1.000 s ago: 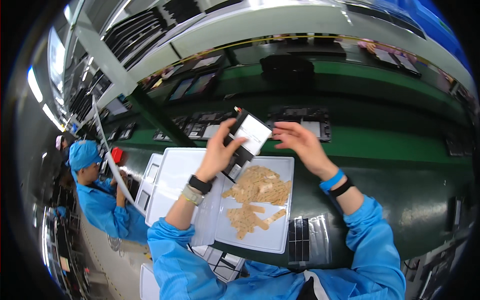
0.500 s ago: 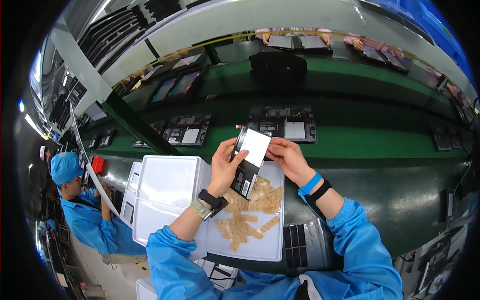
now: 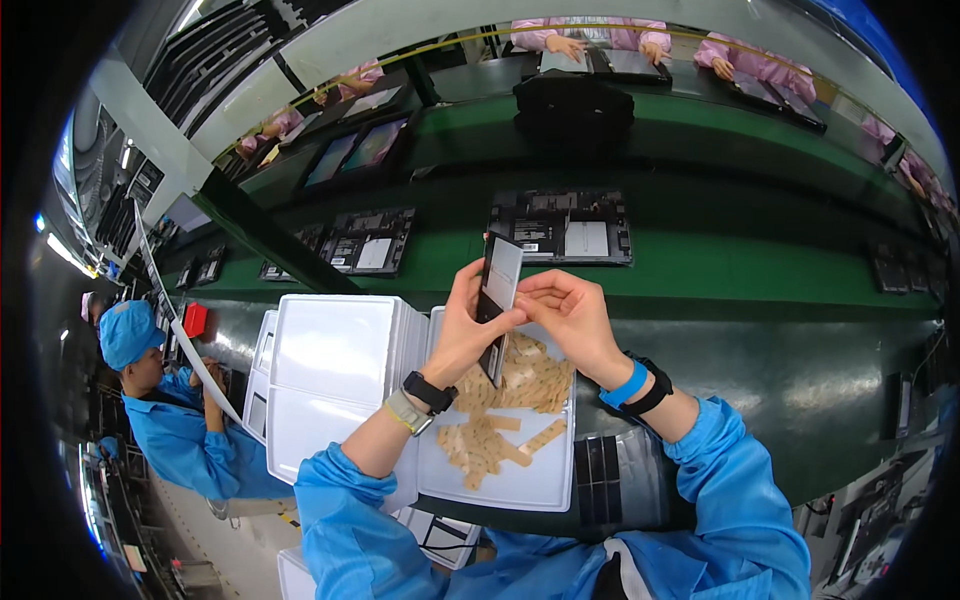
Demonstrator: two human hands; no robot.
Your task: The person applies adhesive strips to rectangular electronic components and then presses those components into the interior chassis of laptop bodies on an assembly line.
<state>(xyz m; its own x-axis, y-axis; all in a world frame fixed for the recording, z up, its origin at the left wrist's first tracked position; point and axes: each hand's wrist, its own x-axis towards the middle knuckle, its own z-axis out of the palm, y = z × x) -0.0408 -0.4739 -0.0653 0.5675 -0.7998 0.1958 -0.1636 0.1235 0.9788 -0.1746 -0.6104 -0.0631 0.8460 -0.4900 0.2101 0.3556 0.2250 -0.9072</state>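
My left hand (image 3: 470, 325) grips a flat battery (image 3: 504, 262), black with a large white panel on its face. The battery is tilted nearly edge-on above a white tray (image 3: 540, 490). My right hand (image 3: 570, 315) is closed in a pinch at the battery's right edge; what lies between its fingertips is hidden. Many tan paper strips (image 3: 530, 385) lie heaped in the tray under my hands.
Left of the tray stands a stack of white trays (image 3: 335, 350). Opened tablet-like devices (image 3: 560, 228) rest on the green bench beyond. Dark flat packs in a clear bag (image 3: 615, 480) lie at right. A person in blue (image 3: 190, 430) sits left; people in pink work across the bench.
The battery has turned from showing its broad face to nearly edge-on. My right hand has shifted slightly, its fingers closer to my left thumb. The view has tilted up a little.
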